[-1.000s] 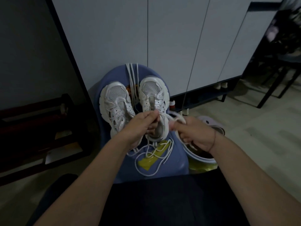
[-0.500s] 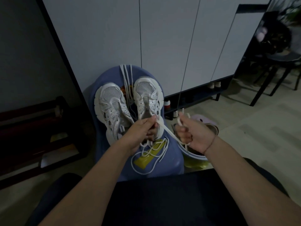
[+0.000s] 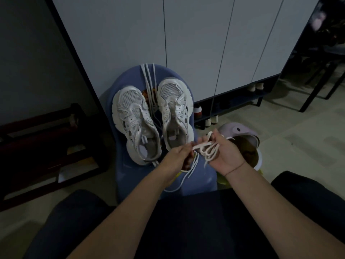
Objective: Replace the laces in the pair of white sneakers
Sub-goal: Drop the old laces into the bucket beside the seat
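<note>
The flat white shoelace (image 3: pixel 209 149) is bunched in loops in the right hand (image 3: pixel 226 158), fingers curled round it. It runs left into the left hand (image 3: pixel 176 158), which pinches it. All this sits just near of the right-side white mesh sneaker (image 3: pixel 174 109), and the tail droops onto the blue plastic chair (image 3: pixel 203 178).

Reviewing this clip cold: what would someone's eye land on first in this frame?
A pair of white mesh sneakers sits side by side, toes pointing away, on a blue plastic chair at centre, with loose pale laces lying between them. Just in front, the right hand holds a looped white shoelace, while the left hand pinches a strand of it.
</note>
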`<control>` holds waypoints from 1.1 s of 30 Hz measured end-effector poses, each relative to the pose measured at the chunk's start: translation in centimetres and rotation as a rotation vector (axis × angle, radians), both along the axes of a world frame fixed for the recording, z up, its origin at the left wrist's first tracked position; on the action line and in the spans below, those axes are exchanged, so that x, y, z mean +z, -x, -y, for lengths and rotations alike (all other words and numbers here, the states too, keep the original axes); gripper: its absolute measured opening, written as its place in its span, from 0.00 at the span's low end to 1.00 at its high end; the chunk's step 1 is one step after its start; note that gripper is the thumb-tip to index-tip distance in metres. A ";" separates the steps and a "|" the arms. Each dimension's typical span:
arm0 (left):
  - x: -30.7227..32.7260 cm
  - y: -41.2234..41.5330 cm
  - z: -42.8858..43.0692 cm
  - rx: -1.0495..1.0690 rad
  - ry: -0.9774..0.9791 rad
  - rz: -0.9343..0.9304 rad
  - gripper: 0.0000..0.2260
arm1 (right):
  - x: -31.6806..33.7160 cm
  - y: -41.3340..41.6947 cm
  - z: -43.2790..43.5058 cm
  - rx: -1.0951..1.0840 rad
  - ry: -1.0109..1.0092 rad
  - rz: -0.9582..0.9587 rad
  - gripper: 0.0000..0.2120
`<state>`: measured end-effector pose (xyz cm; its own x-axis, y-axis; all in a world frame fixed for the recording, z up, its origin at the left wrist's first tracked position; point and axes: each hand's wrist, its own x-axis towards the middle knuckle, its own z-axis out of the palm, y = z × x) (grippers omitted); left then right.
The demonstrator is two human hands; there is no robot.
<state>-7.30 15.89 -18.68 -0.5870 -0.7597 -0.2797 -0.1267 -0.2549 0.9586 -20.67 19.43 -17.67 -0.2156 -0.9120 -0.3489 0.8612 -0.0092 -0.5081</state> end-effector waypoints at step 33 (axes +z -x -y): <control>-10.3 2.0 -0.1 0.046 0.743 0.875 0.13 | -4.7 2.6 -3.5 -0.093 -0.349 0.022 0.21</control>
